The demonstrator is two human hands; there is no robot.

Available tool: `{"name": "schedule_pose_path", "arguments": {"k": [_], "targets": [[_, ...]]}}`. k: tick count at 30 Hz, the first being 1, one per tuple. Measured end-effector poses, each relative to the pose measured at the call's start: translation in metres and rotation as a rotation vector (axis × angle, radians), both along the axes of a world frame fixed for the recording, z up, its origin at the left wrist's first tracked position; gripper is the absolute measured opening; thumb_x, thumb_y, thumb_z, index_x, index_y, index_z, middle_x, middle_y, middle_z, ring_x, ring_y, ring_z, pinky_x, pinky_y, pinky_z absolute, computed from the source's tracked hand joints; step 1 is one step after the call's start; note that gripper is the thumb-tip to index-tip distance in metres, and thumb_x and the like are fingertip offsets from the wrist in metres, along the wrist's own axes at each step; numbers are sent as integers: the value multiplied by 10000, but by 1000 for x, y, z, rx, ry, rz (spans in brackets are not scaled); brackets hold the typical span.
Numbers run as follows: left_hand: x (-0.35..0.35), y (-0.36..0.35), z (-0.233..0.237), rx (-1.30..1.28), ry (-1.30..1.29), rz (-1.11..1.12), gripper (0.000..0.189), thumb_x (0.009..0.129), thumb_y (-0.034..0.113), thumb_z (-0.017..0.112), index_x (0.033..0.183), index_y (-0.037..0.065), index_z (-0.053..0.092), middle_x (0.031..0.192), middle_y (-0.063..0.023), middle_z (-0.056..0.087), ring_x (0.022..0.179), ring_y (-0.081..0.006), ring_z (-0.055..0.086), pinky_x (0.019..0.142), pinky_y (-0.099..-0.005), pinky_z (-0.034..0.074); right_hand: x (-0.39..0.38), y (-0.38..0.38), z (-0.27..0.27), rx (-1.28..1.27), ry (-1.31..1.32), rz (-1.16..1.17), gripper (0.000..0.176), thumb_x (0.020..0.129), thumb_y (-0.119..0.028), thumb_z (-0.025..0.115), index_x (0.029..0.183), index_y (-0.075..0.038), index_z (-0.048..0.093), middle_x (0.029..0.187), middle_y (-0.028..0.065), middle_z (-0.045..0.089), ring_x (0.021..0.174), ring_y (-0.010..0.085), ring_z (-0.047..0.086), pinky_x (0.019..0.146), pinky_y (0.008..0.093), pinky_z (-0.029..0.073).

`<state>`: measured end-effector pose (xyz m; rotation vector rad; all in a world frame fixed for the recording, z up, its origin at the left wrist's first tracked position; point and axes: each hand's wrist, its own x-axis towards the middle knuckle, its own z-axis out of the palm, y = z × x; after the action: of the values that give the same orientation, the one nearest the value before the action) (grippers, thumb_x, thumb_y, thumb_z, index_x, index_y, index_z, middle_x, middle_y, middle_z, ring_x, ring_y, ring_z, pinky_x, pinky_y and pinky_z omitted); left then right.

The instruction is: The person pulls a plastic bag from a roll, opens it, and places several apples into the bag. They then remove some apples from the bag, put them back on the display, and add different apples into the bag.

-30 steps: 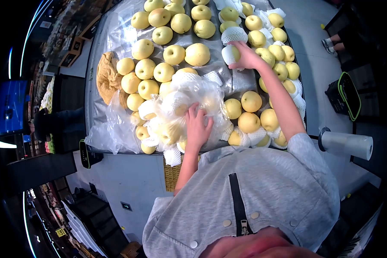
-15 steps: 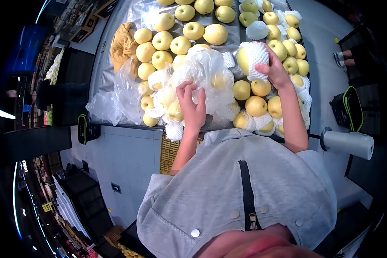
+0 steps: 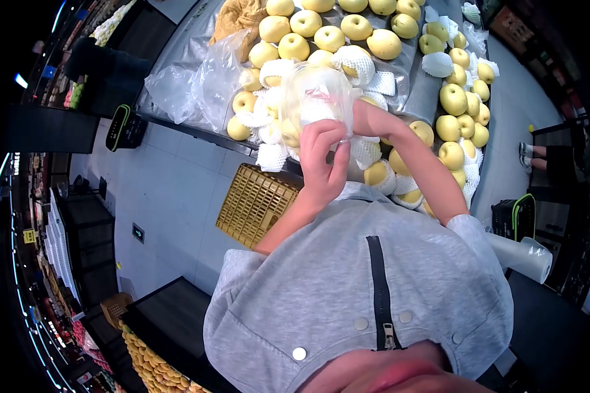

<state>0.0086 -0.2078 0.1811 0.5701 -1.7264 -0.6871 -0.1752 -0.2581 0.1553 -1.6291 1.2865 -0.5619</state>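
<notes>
A clear plastic bag [image 3: 295, 88] stands over the near edge of the fruit display, with yellow pears showing through it. My left hand [image 3: 322, 154] pinches the bag's near rim, its fingers closed. My right hand [image 3: 368, 119] reaches into the bag from the right. Its fingers show only blurrily through the plastic, around a pear in a white foam net [image 3: 318, 110]. Loose yellow pears [image 3: 306, 23] lie beyond the bag. Pears in foam nets [image 3: 410, 196] sit to the right of my hands, along the near edge.
More plastic bags [image 3: 213, 85] and a mustard cloth [image 3: 236, 26] lie at the left of the display. A yellow basket [image 3: 255, 204] stands below its edge. At the right are a plastic-bag roll [image 3: 528, 259] and a black basket [image 3: 514, 217]. A person's legs [image 3: 537, 157] show farther right.
My right hand has moved left, carrying the foam-netted pear from above the display into the bag. My left hand has closed on the bag's rim. The view has shifted, showing more of the yellow basket.
</notes>
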Motion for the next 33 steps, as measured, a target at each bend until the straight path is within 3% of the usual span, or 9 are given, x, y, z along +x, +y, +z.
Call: {"name": "schedule_pose_path", "arguments": {"k": [6, 9, 14, 17, 18, 21, 24, 29, 33], "targets": [[6, -1, 8, -61, -9, 110, 175, 810, -2, 616, 983, 18, 610, 1026, -118, 606, 962, -288, 558, 876, -374, 402, 42, -22, -9, -554, -250, -1, 625, 837, -234, 666, 1397, -52, 457, 1338, 170, 518, 1218, 266, 517, 1021, 371, 409], [11, -6, 9, -84, -30, 136, 141, 852, -10, 591, 992, 3, 599, 1061, -134, 599, 973, -272, 553, 868, -350, 434, 54, -31, -12, -569, -370, -14, 612, 825, -203, 669, 1385, -56, 467, 1307, 166, 533, 1225, 278, 512, 1041, 365, 396], [11, -12, 8, -4, 19, 113, 109, 913, 14, 577, 1020, 5, 589, 1066, -115, 559, 940, -201, 537, 833, -303, 438, 84, -72, -29, -638, 29, 157, 559, 880, -206, 619, 1389, -56, 441, 1271, 169, 523, 1191, 288, 507, 1036, 365, 387], [17, -20, 6, 18, 42, 112, 114, 985, 85, 542, 1037, -13, 565, 1072, -93, 528, 911, -139, 527, 819, -265, 440, 107, -86, -72, -647, -43, 55, 362, 892, -157, 555, 1245, -77, 562, 1187, 119, 582, 1072, 337, 551, 909, 418, 439], [19, -21, 7, 86, 142, 93, 133, 996, 113, 537, 1036, -12, 555, 1079, -90, 529, 906, -132, 530, 818, -260, 443, 108, -72, -77, -493, -313, 5, 360, 889, -167, 562, 1241, -93, 571, 1187, 119, 586, 1085, 339, 550, 909, 417, 437], [31, -30, 12, 187, 314, 114, 219, 1026, 220, 522, 1072, 7, 506, 1100, -79, 540, 889, -120, 552, 803, -271, 481, 92, -35, -22, -873, 365, 163, 435, 898, -202, 567, 1324, -124, 531, 1324, 135, 534, 1247, 343, 473, 1042, 434, 366], [28, -39, 27, 158, 468, 60, 227, 1028, 261, 513, 1049, 38, 476, 1003, -70, 533, 793, -106, 546, 618, -226, 453, 79, -34, 10, -566, 373, 374, 506, 902, -180, 568, 1397, -128, 484, 1414, 135, 478, 1341, 303, 407, 1138, 414, 305], [21, -52, 28, 213, 407, -136, 208, 1034, 299, 489, 1070, 101, 441, 1023, -29, 527, 771, -90, 554, 468, -184, 416, 34, -26, 16, -617, 304, 153, 565, 828, -160, 660, 1376, -159, 524, 1415, 99, 498, 1319, 305, 439, 1114, 426, 347], [-18, -45, 18, 336, 385, -232, 184, 1035, 269, 496, 1048, 92, 447, 971, -32, 524, 691, -96, 523, 509, -210, 436, -26, 32, 57, -148, -77, -161, 512, 864, -166, 673, 1356, -130, 534, 1345, 96, 572, 1141, 253, 606, 987, 395, 476]]}}
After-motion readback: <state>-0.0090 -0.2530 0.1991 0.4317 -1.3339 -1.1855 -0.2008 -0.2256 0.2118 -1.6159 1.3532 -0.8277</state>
